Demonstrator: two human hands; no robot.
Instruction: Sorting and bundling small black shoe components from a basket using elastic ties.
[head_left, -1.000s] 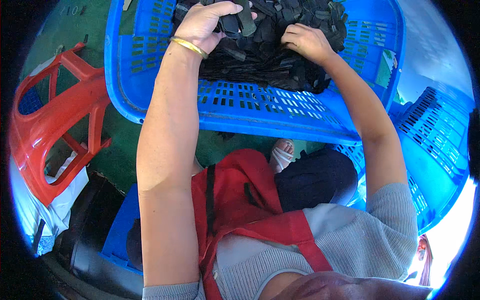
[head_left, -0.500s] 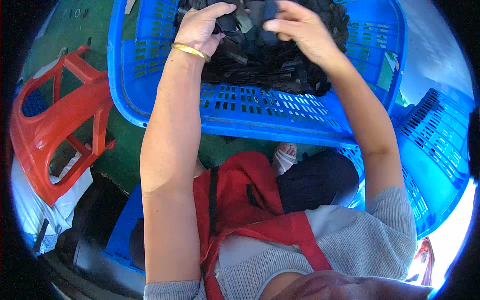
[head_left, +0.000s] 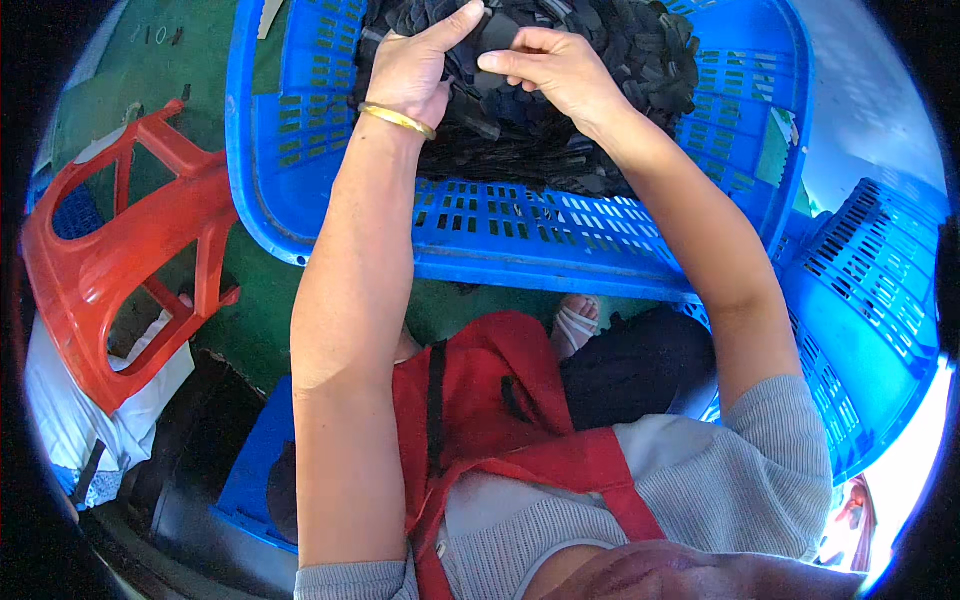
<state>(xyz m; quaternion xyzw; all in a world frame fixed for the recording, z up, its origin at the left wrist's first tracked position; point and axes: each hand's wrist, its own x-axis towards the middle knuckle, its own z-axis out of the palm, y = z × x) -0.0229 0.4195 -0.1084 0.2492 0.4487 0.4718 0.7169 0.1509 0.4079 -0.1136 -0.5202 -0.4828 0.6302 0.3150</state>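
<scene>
A large blue basket (head_left: 480, 262) in front of me holds a heap of flat black pieces (head_left: 600, 140), their material unclear. Over the heap's left side is my left hand (head_left: 412, 72), with a yellow bangle at the wrist. Its thumb points up and away; the other fingers curl under, mostly hidden, around dark pieces that blend into the heap. To its right, my right hand (head_left: 560, 75) has thumb and fingers brought together in a pinch. A dark flat piece (head_left: 497, 38) shows at those fingertips, hard to separate from the pieces behind.
A red plastic stool (head_left: 150, 260) lies tipped over at the left, above a white cloth or bag (head_left: 90, 410). More blue baskets (head_left: 865, 320) stand at the right. Below the big basket are my red apron (head_left: 490, 390) and a sandalled foot (head_left: 575, 325) on green floor.
My right hand has moved left and slightly down, closer to my left hand. The dark piece it held upright no longer shows there. The view has shifted a little.
</scene>
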